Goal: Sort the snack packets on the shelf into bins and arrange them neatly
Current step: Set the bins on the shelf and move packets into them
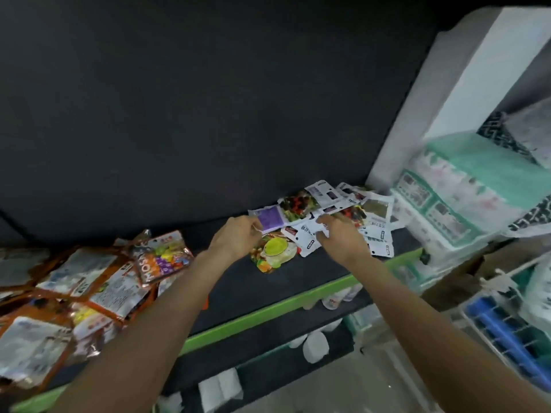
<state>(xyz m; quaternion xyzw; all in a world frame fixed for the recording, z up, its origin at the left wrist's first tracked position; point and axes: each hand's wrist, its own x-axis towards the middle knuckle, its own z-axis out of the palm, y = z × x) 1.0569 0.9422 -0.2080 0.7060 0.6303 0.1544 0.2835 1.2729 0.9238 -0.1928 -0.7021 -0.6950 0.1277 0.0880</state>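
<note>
Sorting looks barely started, judging from the head view: no bin shows anywhere on the shelf [298, 296], and the packets lie in two loose heaps on its dark top.

Head view, task things:
- white packets [351, 216] heaped at the shelf's right end, overlapping, most face down, against the dark back wall [208, 99].
- left hand [237, 236] at the heap's left edge, fingers curled, pinching the purple-panel packet [272, 222].
- right hand [343, 234] on the heap's middle, fingers bent down onto a white packet [310, 231]; likely gripping its edge, motion blur makes it unsure.
- a fruit-print packet with a green bowl picture [274, 251] lies just below both hands, partly under the heap.
- orange-trimmed packets [89, 287] piled at the left end, well apart from the hands, messy, untouched by either hand.

Left to do, as a judgement: nearly everything, both heaps still need binning and straightening.

Head view, surroundings:
- green-and-white wrapped packs [453, 204] stacked right of the shelf, close to the white heap, crowding that side.
- a white wire basket with blue items [507, 329] lower right.
- white bottles and rolls [316, 344] on the lower shelf level.

In the way: overlapping slick packets, easy to drag neighbours off the green front edge.
</note>
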